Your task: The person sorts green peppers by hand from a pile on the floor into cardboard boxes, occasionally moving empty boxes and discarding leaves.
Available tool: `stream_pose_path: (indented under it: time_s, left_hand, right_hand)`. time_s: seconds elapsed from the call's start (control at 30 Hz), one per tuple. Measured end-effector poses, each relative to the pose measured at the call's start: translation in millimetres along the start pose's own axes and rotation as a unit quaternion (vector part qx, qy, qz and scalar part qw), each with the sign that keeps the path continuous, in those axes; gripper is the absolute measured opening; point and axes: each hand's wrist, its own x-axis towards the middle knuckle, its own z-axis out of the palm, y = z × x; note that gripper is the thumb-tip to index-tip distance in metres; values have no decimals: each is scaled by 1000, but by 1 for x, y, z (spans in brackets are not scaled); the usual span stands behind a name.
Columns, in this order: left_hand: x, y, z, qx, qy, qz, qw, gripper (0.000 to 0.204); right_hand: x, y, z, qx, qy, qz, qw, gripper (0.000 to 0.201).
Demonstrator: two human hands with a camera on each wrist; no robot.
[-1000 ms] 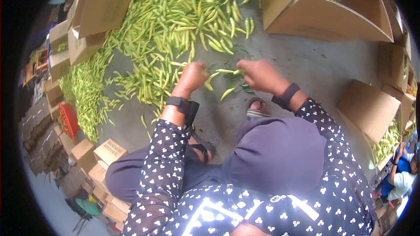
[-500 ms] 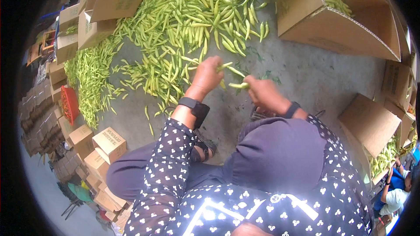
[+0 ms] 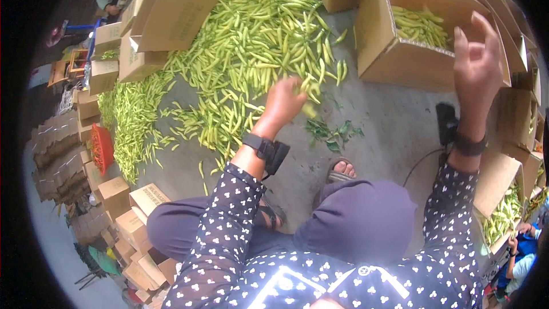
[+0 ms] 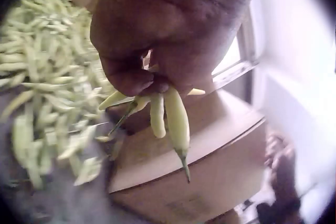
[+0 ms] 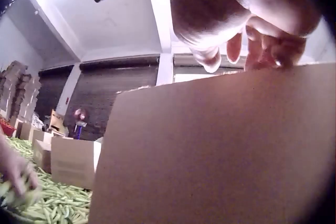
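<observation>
My left hand (image 3: 284,103) grips several pale green chili peppers (image 4: 177,121), their tips and stems poking out below the curled fingers in the left wrist view. Just beyond it spreads a big heap of the same peppers (image 3: 257,40) on the grey floor. My right hand (image 3: 478,66) is raised at the right, over the near side of a cardboard box (image 3: 394,63) that has peppers (image 3: 420,26) inside. Its fingers are loosely bent, with no pepper showing in them. In the right wrist view these fingers hang by the top edge of a box wall (image 5: 210,145).
Torn green leaves (image 3: 337,134) lie on the floor before my sandalled foot (image 3: 342,169). More cartons (image 3: 168,20) stand at the left of the heap, near a red basket (image 3: 102,149). Another box with peppers (image 3: 503,214) is at the right. Other people are at the edges.
My right hand has moved from beside the left hand, where it held a pepper, up and right to the box. The left hand has shifted slightly right, still holding peppers.
</observation>
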Motion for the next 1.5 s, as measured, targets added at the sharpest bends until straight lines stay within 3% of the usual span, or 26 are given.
stream_pose_path:
  time_s: [0.03, 0.1, 0.13, 0.17, 0.27, 0.33, 0.4, 0.43, 0.47, 0.53, 0.57, 0.63, 0.7, 0.77, 0.8, 0.83, 0.9, 0.97, 1.07, 1.13, 1.17, 1.23, 1.27, 1.33, 1.4, 1.5]
  left_hand:
    - [22, 20, -13, -15, 66, 30, 997, 24]
    - [67, 84, -55, -172, 97, 45, 979, 30]
    - [82, 127, -79, -226, 113, 121, 960, 27]
    - [98, 154, -88, -296, 108, 135, 939, 24]
    - [116, 228, -107, -325, 53, 290, 899, 41]
    - [112, 242, -122, -336, -29, 244, 909, 64]
    - [154, 191, -100, -471, -121, 165, 858, 69]
    - [148, 152, -99, -408, -97, 97, 903, 28]
    - [127, 111, -114, -276, 0, 74, 958, 35]
    - [67, 24, -130, -119, -24, -177, 977, 42]
    - [25, -25, -123, -115, 27, -237, 964, 42]
    - [-62, -103, -110, 1, -78, -437, 896, 45]
    - [-136, -109, -93, -2, -137, -558, 819, 28]
    - [-199, -119, -48, -161, -33, -683, 712, 83]
    - [-206, -101, -41, -159, -56, -698, 696, 107]
    - [-215, -93, -29, -169, -70, -701, 689, 114]
    - [-217, -91, -11, -21, -74, -649, 757, 102]
    - [-205, -83, -11, 11, -51, -636, 770, 94]
    - [-171, -133, -7, -77, 149, -536, 827, 66]
    - [-113, -132, -57, -291, 126, -516, 795, 63]
    - [-86, -120, -73, -205, 236, -457, 832, 63]
    - [-52, -124, -140, -307, 163, -387, 854, 68]
    - [-40, -106, -179, -297, 143, -399, 856, 63]
    - [-37, -119, -248, -122, 68, -347, 927, 55]
    - [-53, -113, -317, 19, -1, -355, 935, 50]
    - [-119, -120, -371, 123, 1, -366, 923, 44]
  right_hand:
    - [-10, -4, -2, 10, -3, 7, 1000, 27]
    - [-27, 8, 1, 49, 59, -125, 989, 23]
    - [-42, 2, 0, 92, 52, -92, 990, 18]
    - [-53, 0, 0, 74, 49, -127, 988, 16]
    - [-87, -18, 9, 178, -100, -72, 976, 23]
    - [-104, -39, 30, 261, -200, -17, 944, 24]
    - [-121, -51, 49, 315, -262, 15, 912, 24]
    - [-131, -54, 61, 334, -328, 18, 883, 22]
    - [-143, -59, 72, 352, -394, 19, 849, 21]
    - [-164, -69, 93, 353, -476, -15, 806, 22]
    - [-174, -74, 103, 340, -538, -48, 770, 24]
    - [-200, -89, 122, 349, -577, -85, 733, 25]
    - [-220, -108, 137, 352, -647, -129, 664, 29]
    - [-240, -127, 143, 348, -685, -192, 610, 32]
    - [-250, -134, 144, 339, -711, -243, 566, 34]
    - [-261, -141, 145, 339, -715, -247, 559, 34]
    - [-277, -153, 142, 319, -758, -306, 479, 37]
    - [-285, -156, 145, 321, -757, -309, 478, 37]
    - [-285, -155, 149, 309, -754, -298, 497, 37]
    - [-288, -140, 159, 350, -709, -244, 561, 35]
    - [-280, -137, 162, 325, -720, -210, 575, 33]
    - [-259, -127, 164, 329, -685, -184, 624, 32]
    - [-249, -118, 167, 331, -663, -179, 648, 32]
    - [-230, -104, 169, 319, -647, -156, 675, 32]
    - [-218, -90, 167, 324, -628, -132, 695, 29]
    - [-202, -80, 157, 290, -648, -97, 697, 27]
